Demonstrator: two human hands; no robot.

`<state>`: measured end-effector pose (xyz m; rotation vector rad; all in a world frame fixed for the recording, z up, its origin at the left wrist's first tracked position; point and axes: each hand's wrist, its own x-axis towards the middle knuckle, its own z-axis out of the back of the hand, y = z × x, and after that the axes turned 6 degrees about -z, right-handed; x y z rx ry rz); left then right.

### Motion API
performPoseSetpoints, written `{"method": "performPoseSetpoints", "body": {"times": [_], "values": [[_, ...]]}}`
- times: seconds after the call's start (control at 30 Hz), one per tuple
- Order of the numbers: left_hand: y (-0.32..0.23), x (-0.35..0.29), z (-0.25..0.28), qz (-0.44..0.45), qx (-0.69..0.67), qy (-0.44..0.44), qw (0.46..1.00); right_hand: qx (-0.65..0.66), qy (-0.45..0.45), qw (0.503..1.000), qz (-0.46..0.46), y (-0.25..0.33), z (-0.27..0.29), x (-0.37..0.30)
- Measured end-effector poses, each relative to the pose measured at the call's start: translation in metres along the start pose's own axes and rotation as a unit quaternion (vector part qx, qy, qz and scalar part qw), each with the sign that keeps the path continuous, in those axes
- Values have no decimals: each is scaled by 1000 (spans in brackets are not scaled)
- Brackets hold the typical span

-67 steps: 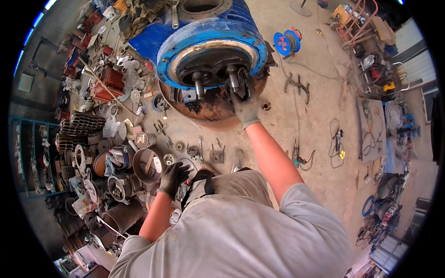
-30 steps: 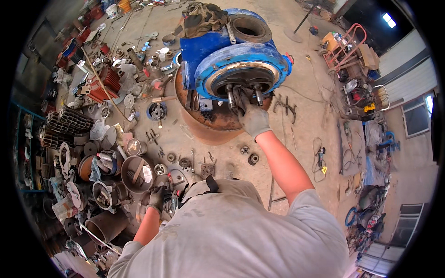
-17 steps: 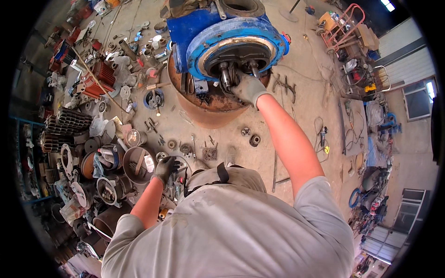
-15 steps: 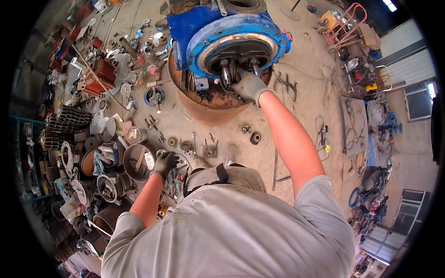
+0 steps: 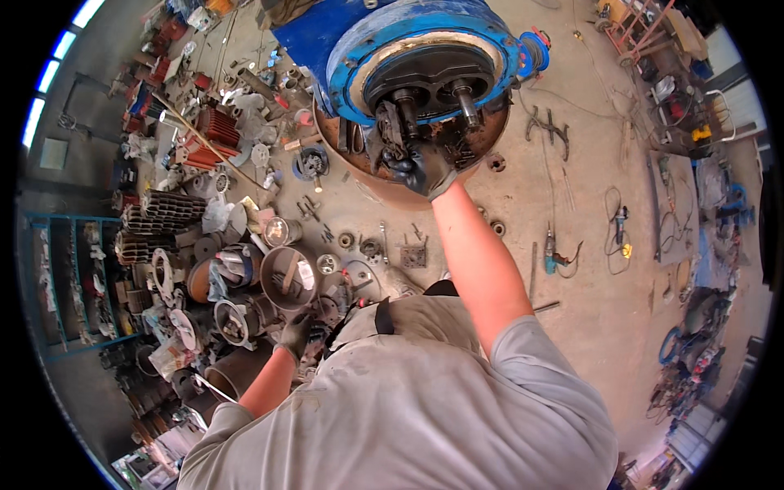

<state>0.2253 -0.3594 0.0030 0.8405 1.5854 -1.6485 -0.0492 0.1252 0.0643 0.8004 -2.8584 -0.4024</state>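
Observation:
In a dark glove, my right hand (image 5: pixel 428 171) is closed just below the blue round-flanged machine (image 5: pixel 339 98). Its fingers hold a dark crumpled piece (image 5: pixel 390 135) that looks like a rag; its kind is not clear. Right beside it, a steel shaft (image 5: pixel 408 114) sticks out of the machine's dark end face, with a second shaft (image 5: pixel 466 108) to its right. A rusty round tub (image 5: pixel 384 189) stands beneath the machine. My gloved left hand (image 5: pixel 296 333) hangs low at my left side, near a round metal drum (image 5: pixel 290 278). Its fingers are hard to make out.
Metal parts and housings crowd the floor at left, by a blue shelf rack (image 5: pixel 82 278). A flat square plate (image 5: pixel 414 256) and several rings lie before my feet. To the right are a corded power drill (image 5: pixel 555 255), a puller-like tool (image 5: pixel 547 132) and a red hand truck (image 5: pixel 641 37).
My right hand has drawn back from between the shafts to below the left one, with the dark piece. My left hand has dropped nearer my body. The view has shifted.

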Motion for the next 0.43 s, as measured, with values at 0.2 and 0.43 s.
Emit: {"method": "performPoseSetpoints", "body": {"times": [0.2,0.43], "values": [[-27,-12,-2,-22,74,-29,997,-543,-358,748,134,-10,-23,12],[-30,6,26,-62,47,-24,997,-612,-466,576,277,-29,-20,14]]}}
